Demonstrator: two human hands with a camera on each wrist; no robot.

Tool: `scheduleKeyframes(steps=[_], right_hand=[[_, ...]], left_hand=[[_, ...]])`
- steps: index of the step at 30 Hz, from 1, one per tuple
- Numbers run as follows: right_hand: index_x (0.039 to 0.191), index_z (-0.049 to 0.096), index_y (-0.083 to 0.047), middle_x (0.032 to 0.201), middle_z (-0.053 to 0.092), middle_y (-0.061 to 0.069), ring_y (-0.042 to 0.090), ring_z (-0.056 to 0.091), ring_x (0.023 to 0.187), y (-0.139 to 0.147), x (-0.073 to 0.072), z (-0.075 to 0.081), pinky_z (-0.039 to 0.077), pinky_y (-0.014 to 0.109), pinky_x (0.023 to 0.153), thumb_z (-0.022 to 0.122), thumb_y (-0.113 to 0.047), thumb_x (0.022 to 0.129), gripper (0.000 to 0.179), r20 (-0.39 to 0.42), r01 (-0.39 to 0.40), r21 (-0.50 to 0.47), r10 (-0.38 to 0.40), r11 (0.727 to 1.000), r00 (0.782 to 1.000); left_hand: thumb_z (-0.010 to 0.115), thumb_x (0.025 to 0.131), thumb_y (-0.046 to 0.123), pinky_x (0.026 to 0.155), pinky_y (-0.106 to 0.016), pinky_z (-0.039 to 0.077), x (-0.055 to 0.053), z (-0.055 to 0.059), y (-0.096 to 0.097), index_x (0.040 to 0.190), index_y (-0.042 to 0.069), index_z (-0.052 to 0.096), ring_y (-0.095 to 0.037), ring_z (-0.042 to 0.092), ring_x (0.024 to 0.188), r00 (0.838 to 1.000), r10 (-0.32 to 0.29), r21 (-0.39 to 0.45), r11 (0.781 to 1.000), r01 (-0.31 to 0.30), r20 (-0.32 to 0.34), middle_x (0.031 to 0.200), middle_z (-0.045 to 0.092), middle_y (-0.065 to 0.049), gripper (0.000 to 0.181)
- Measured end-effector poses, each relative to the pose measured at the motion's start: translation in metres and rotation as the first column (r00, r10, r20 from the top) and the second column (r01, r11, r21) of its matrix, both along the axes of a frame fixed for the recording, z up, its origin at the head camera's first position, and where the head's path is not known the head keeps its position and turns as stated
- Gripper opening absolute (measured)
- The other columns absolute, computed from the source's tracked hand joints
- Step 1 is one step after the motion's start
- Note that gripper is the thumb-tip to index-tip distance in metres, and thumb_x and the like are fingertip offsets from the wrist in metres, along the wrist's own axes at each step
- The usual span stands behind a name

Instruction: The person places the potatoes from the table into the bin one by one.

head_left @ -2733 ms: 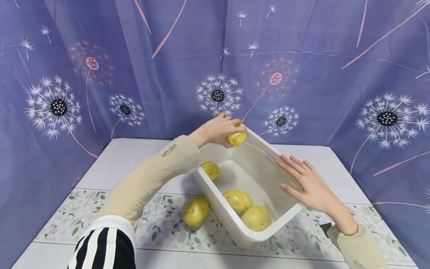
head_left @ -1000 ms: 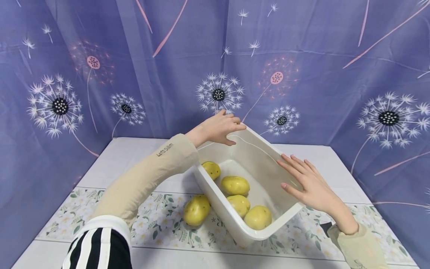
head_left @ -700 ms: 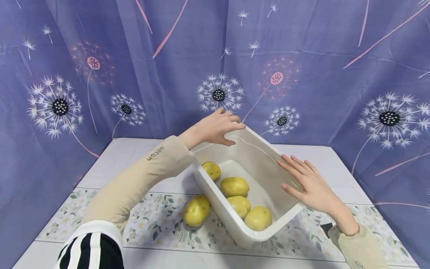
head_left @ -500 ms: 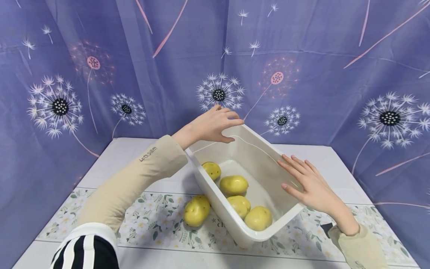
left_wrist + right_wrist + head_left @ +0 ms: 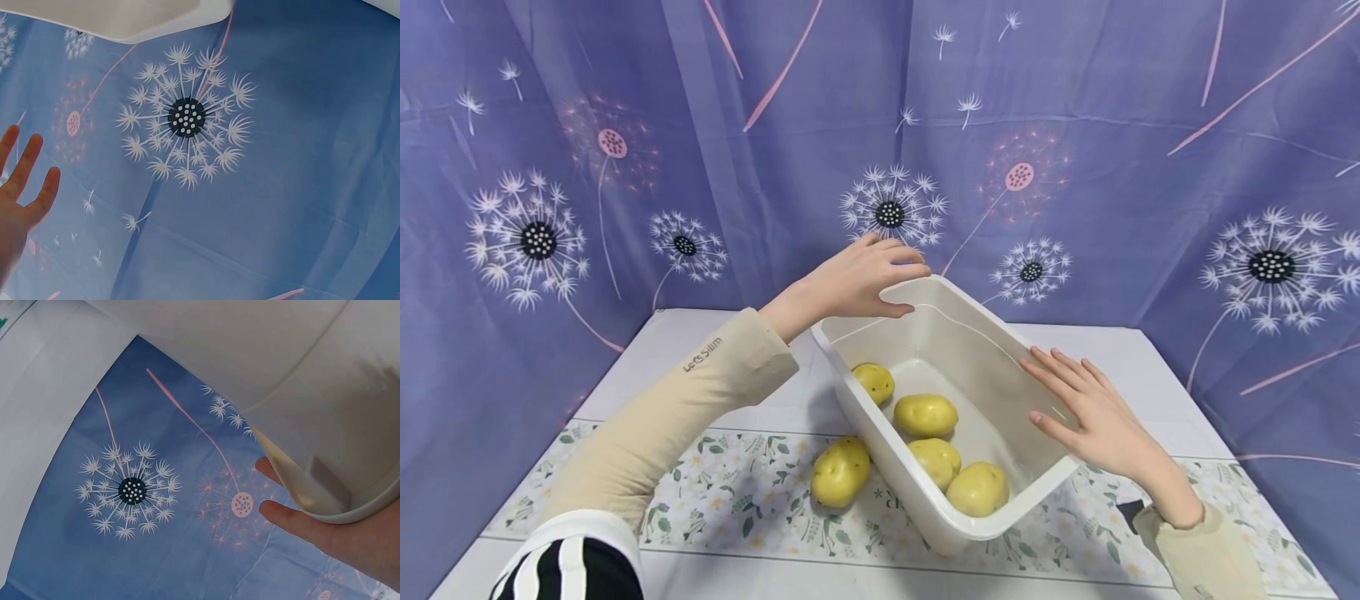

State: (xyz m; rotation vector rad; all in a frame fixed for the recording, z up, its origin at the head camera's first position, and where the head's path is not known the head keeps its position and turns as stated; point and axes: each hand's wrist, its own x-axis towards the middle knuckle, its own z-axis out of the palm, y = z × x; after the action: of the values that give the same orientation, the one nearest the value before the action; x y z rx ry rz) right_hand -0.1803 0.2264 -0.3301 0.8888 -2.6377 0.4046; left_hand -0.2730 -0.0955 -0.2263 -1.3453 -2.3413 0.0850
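A white plastic tub stands at an angle on the table with several yellow potatoes on its floor. Outside, close to its left wall, lies another potato. My left hand hovers over the tub's far left corner, thumb apart from the fingers, holding nothing. Spread fingers of that left hand appear at the edge of the left wrist view. My right hand rests on the tub's right rim with its fingers straight. In the right wrist view, the right hand lies against the tub's rim.
A floral runner crosses the white table. Purple dandelion-print curtains stand close behind and on both sides.
My left hand has let go of a potato, which now lies in the tub, and has then drawn back to the left. The right hand stays in place.
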Motion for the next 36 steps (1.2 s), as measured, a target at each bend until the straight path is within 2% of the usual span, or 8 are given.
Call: scheduleKeyframes(steps=[6,18,24,31,36], right_hand=[[0.137,0.037,-0.017,0.144,0.031,0.009,0.033,0.026,0.133,0.0,-0.001,-0.001,0.009,0.049,0.11,0.059,-0.029,0.083,0.06,-0.004,-0.006,-0.009,0.006,1.0,1.0],[0.136,0.037,-0.016,0.145,0.03,0.006,0.033,0.026,0.133,0.0,0.0,0.0,0.009,0.048,0.11,0.059,-0.029,0.083,0.059,-0.008,-0.007,-0.008,0.007,1.0,1.0],[0.136,0.037,-0.016,0.145,0.03,0.006,0.034,0.027,0.132,0.0,0.0,0.0,0.01,0.049,0.11,0.059,-0.029,0.082,0.059,-0.01,-0.006,-0.011,0.006,1.0,1.0],[0.136,0.037,-0.016,0.145,0.03,0.006,0.034,0.027,0.132,0.0,0.0,0.0,0.01,0.048,0.11,0.059,-0.029,0.082,0.059,-0.012,-0.004,-0.011,0.004,1.0,1.0],[0.136,0.038,-0.016,0.145,0.03,0.006,0.034,0.027,0.132,-0.001,0.0,0.0,0.009,0.048,0.11,0.059,-0.029,0.083,0.059,-0.013,-0.002,-0.007,0.002,1.0,1.0]], left_hand=[[0.06,0.081,0.034,0.079,-0.036,0.04,0.007,0.001,-0.005,0.115,0.016,0.057,-0.021,0.053,0.104,0.997,-0.05,0.05,0.997,0.053,-0.06,0.114,0.057,-0.001,0.038],[0.061,0.082,0.031,0.084,-0.037,0.041,0.02,0.001,-0.019,0.109,0.014,0.06,-0.02,0.054,0.102,0.988,-0.079,0.109,0.99,0.094,-0.13,0.11,0.06,-0.001,0.032],[0.062,0.081,0.031,0.087,-0.039,0.041,0.027,-0.001,-0.025,0.105,0.014,0.06,-0.022,0.054,0.103,0.979,-0.086,0.119,0.987,0.109,-0.183,0.11,0.06,-0.003,0.03],[0.063,0.08,0.033,0.081,-0.039,0.042,0.038,-0.005,-0.028,0.108,0.014,0.06,-0.022,0.055,0.101,0.964,-0.102,0.107,0.986,0.132,-0.246,0.11,0.061,-0.004,0.034],[0.063,0.079,0.034,0.079,-0.037,0.042,0.048,-0.008,-0.029,0.107,0.015,0.059,-0.021,0.055,0.1,0.96,-0.112,0.102,0.985,0.142,-0.256,0.11,0.061,-0.003,0.034]])
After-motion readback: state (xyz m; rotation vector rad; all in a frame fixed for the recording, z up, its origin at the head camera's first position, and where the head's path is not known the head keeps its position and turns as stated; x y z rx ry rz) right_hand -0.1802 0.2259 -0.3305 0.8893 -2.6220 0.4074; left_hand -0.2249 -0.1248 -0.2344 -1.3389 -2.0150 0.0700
